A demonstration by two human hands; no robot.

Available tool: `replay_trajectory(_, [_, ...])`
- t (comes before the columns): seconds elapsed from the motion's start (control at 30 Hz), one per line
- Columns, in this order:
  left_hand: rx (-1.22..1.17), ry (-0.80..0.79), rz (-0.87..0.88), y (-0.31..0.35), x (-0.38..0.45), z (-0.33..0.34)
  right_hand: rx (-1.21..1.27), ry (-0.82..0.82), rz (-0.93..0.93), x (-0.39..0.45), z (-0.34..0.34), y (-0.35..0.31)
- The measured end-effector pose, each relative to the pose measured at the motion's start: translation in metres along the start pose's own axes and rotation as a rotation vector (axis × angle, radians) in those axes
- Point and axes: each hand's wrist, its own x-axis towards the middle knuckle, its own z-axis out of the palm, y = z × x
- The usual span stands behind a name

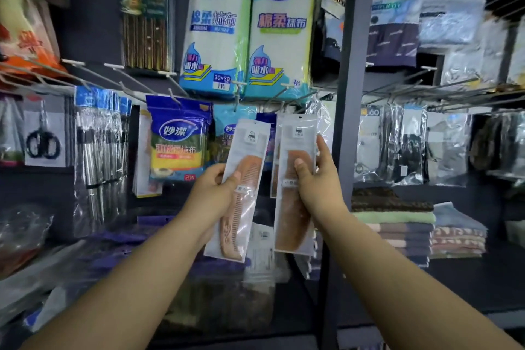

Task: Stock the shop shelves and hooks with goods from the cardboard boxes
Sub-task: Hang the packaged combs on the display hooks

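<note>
The person's left hand (211,183) has its grip clamped on a long clear plastic sleeve holding a pale wooden comb (241,193), thumb across the front and fingers behind. It is tilted, its top leaning to the right. The right hand (315,176) has its grip clamped on a second clear sleeve with a darker wooden comb (295,187), held nearly upright, with more sleeves of the same kind seeming to lie behind it. Both sleeves are in the air just left of the grey upright shelf post (348,94), below the two large blue-and-white cleaning-cloth packs (247,25).

The step in hand looks to be hanging these combs on a bare wire hook (272,95) that juts out under the cloth packs, left of the post. To do it well, each sleeve's small punched hole at the top must meet the hook's tip, so the tilted left sleeve should be straightened first. Holding lower on the sleeve, as both hands do, leaves the hole free, but the thin top may flop; a pinch nearer the header would steady it. One sleeve at a time is safer, since the hooks left of the post stand close together and the blue scouring-pad bag (179,136) hangs near.
</note>
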Motion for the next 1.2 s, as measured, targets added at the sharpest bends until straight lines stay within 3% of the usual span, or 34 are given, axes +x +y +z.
replay_trajectory(0.13, [0.003, -0.024, -0.002, 0.007, 0.014, 0.005, -0.018, 0.082, 0.044, 0.024, 0.003, -0.015])
replay_trajectory(1.0, [-0.004, -0.049, -0.044, 0.006, 0.015, 0.004, 0.055, 0.22, 0.058, 0.049, 0.017, -0.015])
replay_trajectory(1.2, [-0.007, -0.055, -0.052, 0.005, 0.017, 0.005, 0.025, 0.177, 0.13, 0.062, 0.017, -0.009])
